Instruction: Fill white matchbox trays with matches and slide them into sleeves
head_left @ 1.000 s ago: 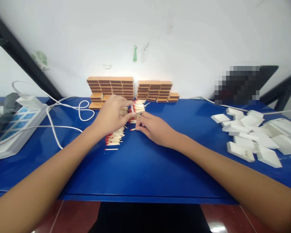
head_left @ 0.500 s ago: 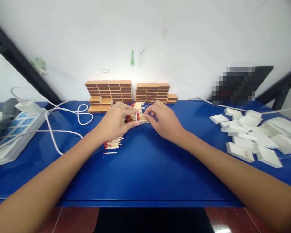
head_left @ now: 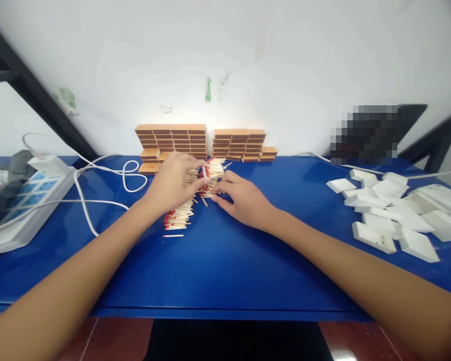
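A heap of red-tipped matches [head_left: 180,214] lies on the blue table [head_left: 225,260], running back toward the wall. My left hand [head_left: 172,181] is closed on a small white tray with matches in it [head_left: 209,172], held just above the heap. My right hand [head_left: 241,199] rests low on the table beside it, fingers pinched on a few loose matches [head_left: 206,194] at the heap's edge. One single match [head_left: 173,235] lies apart in front of the heap.
Two stacks of tan matchboxes [head_left: 173,140] [head_left: 240,143] stand against the white wall. White inner trays [head_left: 387,210] are heaped at the right. A white power strip [head_left: 26,195] and looping white cables [head_left: 105,185] lie at the left.
My right hand dropped from the tray down to the table and pinched loose matches. My left hand stayed over the heap, still holding the tray.
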{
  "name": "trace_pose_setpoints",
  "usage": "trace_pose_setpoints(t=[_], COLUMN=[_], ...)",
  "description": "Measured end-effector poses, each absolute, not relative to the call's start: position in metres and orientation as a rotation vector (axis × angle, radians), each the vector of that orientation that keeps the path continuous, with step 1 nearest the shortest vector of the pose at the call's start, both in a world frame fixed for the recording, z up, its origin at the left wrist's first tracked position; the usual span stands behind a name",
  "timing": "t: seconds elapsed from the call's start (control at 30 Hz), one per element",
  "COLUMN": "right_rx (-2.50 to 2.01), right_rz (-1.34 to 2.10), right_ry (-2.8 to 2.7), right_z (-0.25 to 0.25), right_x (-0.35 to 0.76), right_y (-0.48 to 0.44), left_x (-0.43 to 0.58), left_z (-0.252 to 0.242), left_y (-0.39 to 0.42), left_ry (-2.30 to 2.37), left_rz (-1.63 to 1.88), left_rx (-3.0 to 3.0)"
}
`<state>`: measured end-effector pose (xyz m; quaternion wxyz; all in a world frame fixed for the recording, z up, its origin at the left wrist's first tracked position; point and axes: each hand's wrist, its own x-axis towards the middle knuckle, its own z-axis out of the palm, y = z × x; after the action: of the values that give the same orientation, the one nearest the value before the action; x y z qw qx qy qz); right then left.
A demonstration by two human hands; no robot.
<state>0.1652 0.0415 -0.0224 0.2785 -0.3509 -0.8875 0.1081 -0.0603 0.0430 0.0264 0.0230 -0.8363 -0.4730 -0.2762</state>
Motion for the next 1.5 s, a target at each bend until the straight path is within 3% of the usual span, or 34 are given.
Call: trace_pose_setpoints(t=[0.7,1.5], right_rx=[-1.167,-1.084], right_rz=[0.307,0.389], right_ry=[-2.516,-2.45], right_z=[-0.011,-0.012], right_x=[0.166,0.167], right_y=[0.034,0.033], left_x=[-0.062,-0.061], left_z=[0.024,0.025], left_y=[0.044,0.044], left_ry=[-1.457,-1.438], left_rz=[-0.838,-0.813], left_rx=[-2.604,-2.617])
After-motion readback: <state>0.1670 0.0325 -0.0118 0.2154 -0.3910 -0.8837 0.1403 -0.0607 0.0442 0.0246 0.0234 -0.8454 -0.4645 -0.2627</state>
